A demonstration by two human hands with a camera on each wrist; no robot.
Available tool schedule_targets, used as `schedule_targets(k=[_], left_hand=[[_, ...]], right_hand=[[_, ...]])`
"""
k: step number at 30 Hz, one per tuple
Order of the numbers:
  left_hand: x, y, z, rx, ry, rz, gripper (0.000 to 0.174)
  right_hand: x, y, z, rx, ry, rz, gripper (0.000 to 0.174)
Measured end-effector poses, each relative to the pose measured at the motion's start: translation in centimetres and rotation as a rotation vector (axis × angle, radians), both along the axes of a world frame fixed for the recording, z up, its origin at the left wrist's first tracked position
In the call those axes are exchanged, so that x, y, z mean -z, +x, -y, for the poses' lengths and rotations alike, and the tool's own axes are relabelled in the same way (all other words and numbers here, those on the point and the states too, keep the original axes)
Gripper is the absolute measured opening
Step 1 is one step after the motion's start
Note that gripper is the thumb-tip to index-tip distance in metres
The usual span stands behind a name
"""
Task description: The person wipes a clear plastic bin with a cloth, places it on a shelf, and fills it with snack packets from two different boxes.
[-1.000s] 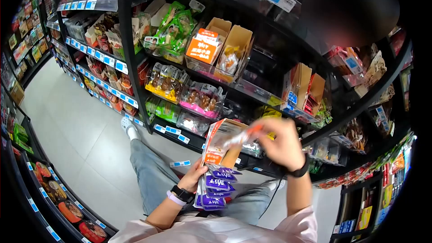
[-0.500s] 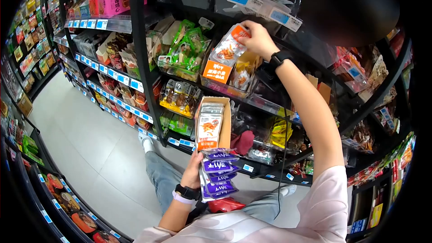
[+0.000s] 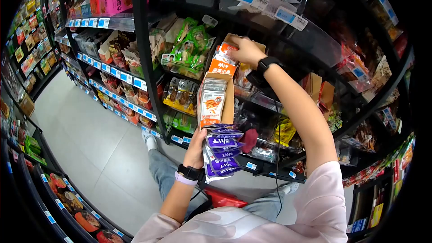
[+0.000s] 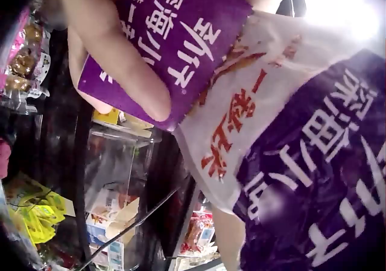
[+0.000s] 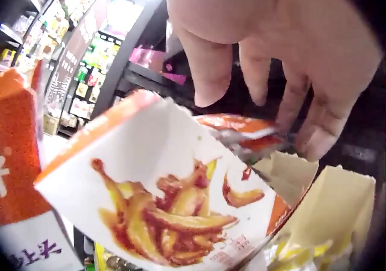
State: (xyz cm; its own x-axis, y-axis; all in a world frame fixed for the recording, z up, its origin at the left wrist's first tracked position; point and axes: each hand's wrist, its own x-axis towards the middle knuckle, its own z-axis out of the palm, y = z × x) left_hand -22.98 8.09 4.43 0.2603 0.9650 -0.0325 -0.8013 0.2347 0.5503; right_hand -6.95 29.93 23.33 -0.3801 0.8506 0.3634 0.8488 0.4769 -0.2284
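Note:
In the head view the left hand (image 3: 195, 149) grips the lower end of a cardboard box (image 3: 229, 108) filled with orange-and-white packets (image 3: 212, 103). Purple packets (image 3: 223, 154) hang in a strip below it. The left wrist view shows that hand's fingers (image 4: 142, 81) bent over a purple panel (image 4: 211, 17). On the shelf, the right hand (image 3: 248, 53) reaches into an orange-labelled box (image 3: 220, 66), just above the held one. Seen from the right wrist, this hand (image 5: 283, 47) has its fingers spread and pointing down over packets (image 5: 247, 132), behind a white panel with a food picture (image 5: 175, 204).
Green packs (image 3: 189, 47) lie left of the shelf box, and yellow packs (image 3: 284, 131) are lower right. A price-tagged clear tray (image 3: 265, 6) juts out overhead. A dark cable (image 3: 277, 162) hangs beside the right arm. A red item (image 3: 222, 198) is between the legs.
From the held box the right hand went up to the shelf box with orange-and-white packets, which now sit lower inside it. The left hand has raised its box close to the shelf box.

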Motion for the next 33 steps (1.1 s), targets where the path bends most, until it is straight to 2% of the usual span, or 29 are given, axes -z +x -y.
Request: schedule_targets(k=[1, 3, 5, 6, 7, 9, 12, 15, 17, 21, 23, 25, 27, 28, 29, 31, 33], left_hand=[[0.4, 0.0, 0.2, 0.004, 0.019, -0.003, 0.052], [1.3, 0.2, 1.0, 0.028, 0.010, 0.034, 0.054], [0.8, 0.8, 2.6, -0.002, 0.031, 0.020, 0.056], [0.2, 1.3, 3.4, -0.006, 0.041, 0.009, 0.058], [0.8, 1.8, 4.0, 0.013, 0.037, 0.020, 0.060], [-0.1, 2.8, 5.4, 0.040, 0.055, -0.015, 0.063], [1.2, 4.7, 6.9, 0.107, 0.068, -0.092, 0.068], [1.6, 6.4, 8.1, 0.195, 0.060, -0.120, 0.071], [2.2, 7.4, 8.8, 0.354, -0.036, -0.018, 0.071], [3.1, 9.2, 10.2, 0.483, -0.109, 0.003, 0.075], [3.1, 9.8, 10.7, 0.499, -0.101, -0.019, 0.078], [3.1, 10.1, 11.2, 0.507, -0.059, -0.061, 0.078], [3.7, 10.4, 11.4, 0.521, -0.049, -0.063, 0.078], [3.9, 10.5, 11.5, 0.530, -0.035, -0.081, 0.078], [4.0, 10.6, 11.7, 0.539, -0.020, -0.099, 0.078], [4.1, 10.8, 12.0, 0.542, -0.016, -0.116, 0.076], [4.2, 10.9, 12.4, 0.560, -0.066, -0.103, 0.074]], right_hand=[[-0.4, 0.0, 2.1, 0.020, 0.101, -0.018, 0.045], [-0.5, 0.1, 7.0, -0.239, 0.409, -0.163, 0.029], [-0.5, 0.3, 13.5, -0.302, 0.413, -0.173, 0.018], [0.7, 0.9, 15.7, -0.425, 0.396, -0.181, 0.017], [1.5, 1.2, 18.2, -0.479, 0.252, -0.188, 0.017], [3.8, 2.0, 21.8, -0.395, 0.080, -0.136, 0.028], [6.3, 3.9, 24.9, -0.195, 0.102, -0.067, 0.041], [7.2, 6.1, 27.5, -0.105, 0.062, -0.046, 0.041], [7.7, 7.4, 29.0, -0.080, 0.076, -0.087, 0.036], [8.5, 9.9, 32.0, -0.109, 0.072, -0.116, 0.025], [8.9, 10.6, 33.9, -0.041, -0.136, -0.225, 0.024], [9.6, 11.4, 34.8, -0.064, -0.128, -0.207, 0.027], [9.6, 11.2, 35.7, 0.110, -0.081, -0.340, 0.038], [9.7, 11.5, 36.0, 0.129, -0.121, -0.342, 0.053], [9.6, 11.5, 36.3, 0.136, -0.118, -0.350, 0.053], [9.5, 11.1, 36.8, 0.238, -0.154, -0.247, 0.064], [10.3, 11.2, 36.9, 0.239, -0.177, -0.279, 0.069]])
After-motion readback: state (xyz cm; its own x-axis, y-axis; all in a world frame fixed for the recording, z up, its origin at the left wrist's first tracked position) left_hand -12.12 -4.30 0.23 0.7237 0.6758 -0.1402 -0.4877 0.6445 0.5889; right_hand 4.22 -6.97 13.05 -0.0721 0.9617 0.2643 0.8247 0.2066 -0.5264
